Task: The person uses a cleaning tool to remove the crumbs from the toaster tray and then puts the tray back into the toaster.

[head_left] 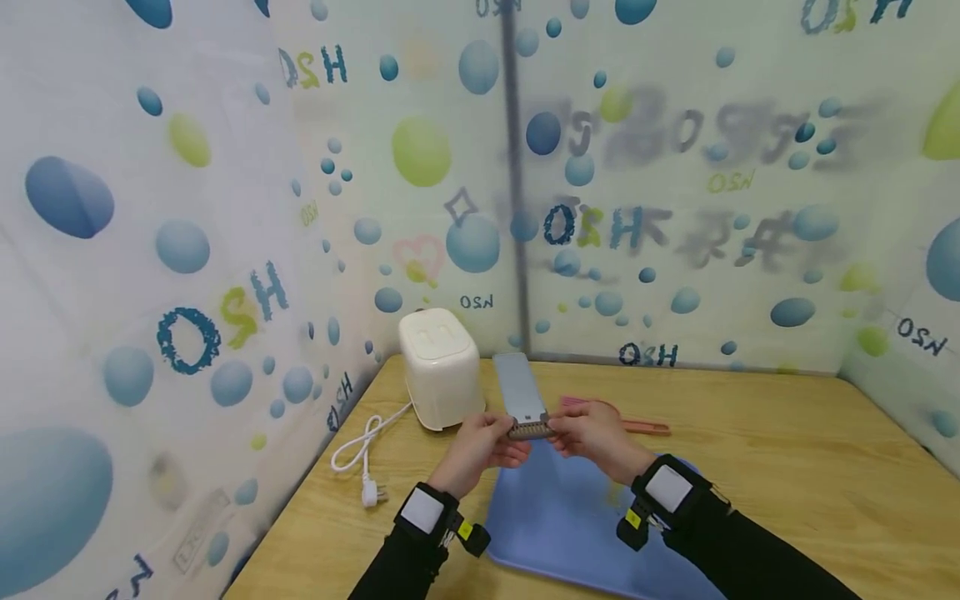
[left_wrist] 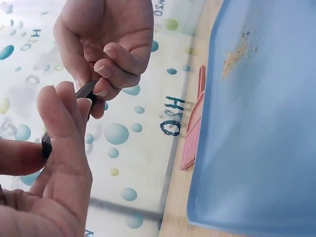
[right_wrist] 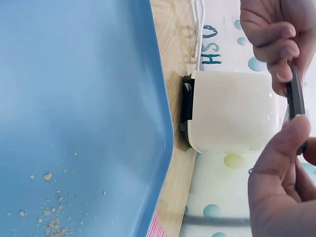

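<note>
Both hands hold a crumb tray [head_left: 517,387] by its ridged grey-brown end, above the near part of a blue serving tray [head_left: 555,517]. Its flat silvery plate points away toward the wall. My left hand [head_left: 483,446] pinches the left corner between thumb and fingers. At the right corner, my right hand [head_left: 600,433] pinches it likewise. The wrist views show only the crumb tray's dark edge [right_wrist: 295,94] between the hands. Light brown crumbs [left_wrist: 234,61] lie scattered on the blue tray. Left of the crumb tray stands a cream toaster [head_left: 442,367].
A pink brush [head_left: 652,427] lies behind the blue tray, its bristles [left_wrist: 191,145] partly hidden in the head view. The toaster's white cord and plug [head_left: 371,492] lie on the wooden table [head_left: 787,450] at the left. Patterned curtains [head_left: 675,317] enclose the table's back and sides.
</note>
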Demonstrator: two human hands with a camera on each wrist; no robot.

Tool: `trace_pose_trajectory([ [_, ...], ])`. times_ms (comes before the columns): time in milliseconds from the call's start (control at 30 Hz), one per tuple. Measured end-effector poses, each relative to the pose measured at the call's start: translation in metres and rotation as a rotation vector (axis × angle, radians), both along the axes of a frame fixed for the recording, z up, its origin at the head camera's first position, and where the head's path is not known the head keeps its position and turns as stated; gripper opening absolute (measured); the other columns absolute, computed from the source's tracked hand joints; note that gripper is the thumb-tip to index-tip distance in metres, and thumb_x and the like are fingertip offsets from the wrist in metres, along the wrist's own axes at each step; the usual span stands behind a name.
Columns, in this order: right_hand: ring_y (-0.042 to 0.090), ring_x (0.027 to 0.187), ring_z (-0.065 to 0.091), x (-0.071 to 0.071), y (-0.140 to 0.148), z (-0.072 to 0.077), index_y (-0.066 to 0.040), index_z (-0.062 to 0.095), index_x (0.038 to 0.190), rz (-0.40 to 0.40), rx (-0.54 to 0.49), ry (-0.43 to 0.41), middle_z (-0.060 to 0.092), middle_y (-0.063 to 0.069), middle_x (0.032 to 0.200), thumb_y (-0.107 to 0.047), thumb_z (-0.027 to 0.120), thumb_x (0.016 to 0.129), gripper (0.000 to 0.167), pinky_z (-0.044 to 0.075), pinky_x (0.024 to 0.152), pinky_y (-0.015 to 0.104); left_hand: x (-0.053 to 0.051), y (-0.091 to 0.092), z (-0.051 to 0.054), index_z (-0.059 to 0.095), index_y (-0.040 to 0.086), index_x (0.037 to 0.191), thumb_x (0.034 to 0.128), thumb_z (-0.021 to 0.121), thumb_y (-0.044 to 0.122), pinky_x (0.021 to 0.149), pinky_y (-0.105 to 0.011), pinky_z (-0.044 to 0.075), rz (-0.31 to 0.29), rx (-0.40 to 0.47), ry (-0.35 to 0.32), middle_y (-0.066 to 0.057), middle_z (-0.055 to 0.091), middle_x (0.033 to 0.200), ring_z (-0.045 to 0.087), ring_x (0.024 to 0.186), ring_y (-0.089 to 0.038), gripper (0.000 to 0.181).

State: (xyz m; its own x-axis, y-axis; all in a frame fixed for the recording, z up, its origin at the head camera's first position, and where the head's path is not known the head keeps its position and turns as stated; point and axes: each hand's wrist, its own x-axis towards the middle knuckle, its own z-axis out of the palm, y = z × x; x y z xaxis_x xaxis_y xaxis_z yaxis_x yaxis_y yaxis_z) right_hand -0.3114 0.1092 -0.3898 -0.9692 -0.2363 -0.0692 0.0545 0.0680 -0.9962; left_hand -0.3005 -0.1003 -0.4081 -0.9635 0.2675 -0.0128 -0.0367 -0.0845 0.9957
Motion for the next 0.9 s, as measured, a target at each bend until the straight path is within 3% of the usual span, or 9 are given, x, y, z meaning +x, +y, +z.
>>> trace_pose_trajectory([
  [100,0.015,0.067,0.062,-0.002,0.001,-0.002,0.014,0.062,0.119,0.046,0.022,0.013,0.07,0.011,0.082,-0.007,0.064,0.099,0.029,0.055,0.062,0.027,0.002,-0.005,-0.002,0.061,-0.011,0.113,0.108,0.049,0.015,0.063,-0.025,0.058,-0.031,-0.025,0.014,-0.012,0.073,0.081,0.07,0.067,-0.013,0.03],
  [200,0.015,0.068,0.061,-0.005,0.001,-0.004,0.014,0.062,0.118,0.09,0.035,0.022,0.069,0.01,0.082,-0.008,0.063,0.1,0.029,0.054,0.062,0.026,0.001,-0.012,-0.003,0.062,-0.012,0.112,0.1076,0.051,0.018,0.063,-0.028,0.058,0.009,-0.105,0.083,-0.014,0.073,0.082,0.07,0.067,-0.014,0.032],
  [267,0.015,0.069,0.061,-0.007,0.001,-0.005,0.014,0.061,0.118,0.122,0.045,0.028,0.069,0.01,0.084,-0.008,0.062,0.101,0.028,0.054,0.063,0.026,-0.002,-0.021,-0.001,0.063,-0.01,0.111,0.1072,0.053,0.02,0.064,-0.03,0.059,0.095,-0.194,0.182,-0.016,0.073,0.085,0.07,0.068,-0.017,0.032],
  [400,0.016,0.07,0.06,-0.008,0.001,-0.007,0.015,0.06,0.118,0.163,0.057,0.033,0.069,0.011,0.085,-0.007,0.06,0.101,0.028,0.054,0.064,0.027,-0.015,-0.046,0.013,0.064,-0.003,0.111,0.1049,0.058,0.022,0.074,-0.036,0.056,0.38,-0.426,0.428,-0.016,0.071,0.099,0.069,0.081,-0.024,0.026],
  [467,0.016,0.07,0.06,-0.008,0.003,-0.008,0.015,0.06,0.117,0.178,0.065,0.034,0.068,0.011,0.084,-0.007,0.061,0.101,0.028,0.054,0.064,0.027,-0.023,-0.059,0.023,0.062,0.0,0.115,0.1029,0.061,0.022,0.082,-0.042,0.054,0.495,-0.514,0.502,-0.017,0.068,0.11,0.067,0.092,-0.029,0.025],
  [533,0.016,0.069,0.06,-0.009,0.005,-0.01,0.016,0.06,0.117,0.191,0.072,0.03,0.068,0.011,0.084,-0.007,0.061,0.101,0.028,0.054,0.064,0.027,-0.031,-0.072,0.032,0.059,-0.001,0.123,0.1016,0.063,0.022,0.091,-0.049,0.051,0.554,-0.559,0.544,-0.021,0.063,0.122,0.063,0.107,-0.036,0.032],
  [700,0.017,0.069,0.059,-0.008,0.007,-0.014,0.015,0.061,0.117,0.219,0.093,0.02,0.067,0.011,0.083,-0.008,0.061,0.101,0.027,0.053,0.063,0.027,-0.053,-0.096,0.044,0.046,0.0,0.144,0.1027,0.058,0.031,0.11,-0.062,0.033,0.601,-0.659,0.59,-0.027,0.043,0.148,0.04,0.136,-0.046,0.053],
  [900,0.017,0.068,0.059,-0.005,0.006,-0.023,0.012,0.064,0.113,0.268,0.136,-0.004,0.066,0.012,0.082,-0.008,0.061,0.1,0.024,0.053,0.063,0.028,-0.078,-0.108,0.035,0.036,0.006,0.155,0.1049,0.047,0.045,0.113,-0.072,0.014,0.58,-0.723,0.593,-0.031,0.018,0.161,0.015,0.147,-0.053,0.064],
])
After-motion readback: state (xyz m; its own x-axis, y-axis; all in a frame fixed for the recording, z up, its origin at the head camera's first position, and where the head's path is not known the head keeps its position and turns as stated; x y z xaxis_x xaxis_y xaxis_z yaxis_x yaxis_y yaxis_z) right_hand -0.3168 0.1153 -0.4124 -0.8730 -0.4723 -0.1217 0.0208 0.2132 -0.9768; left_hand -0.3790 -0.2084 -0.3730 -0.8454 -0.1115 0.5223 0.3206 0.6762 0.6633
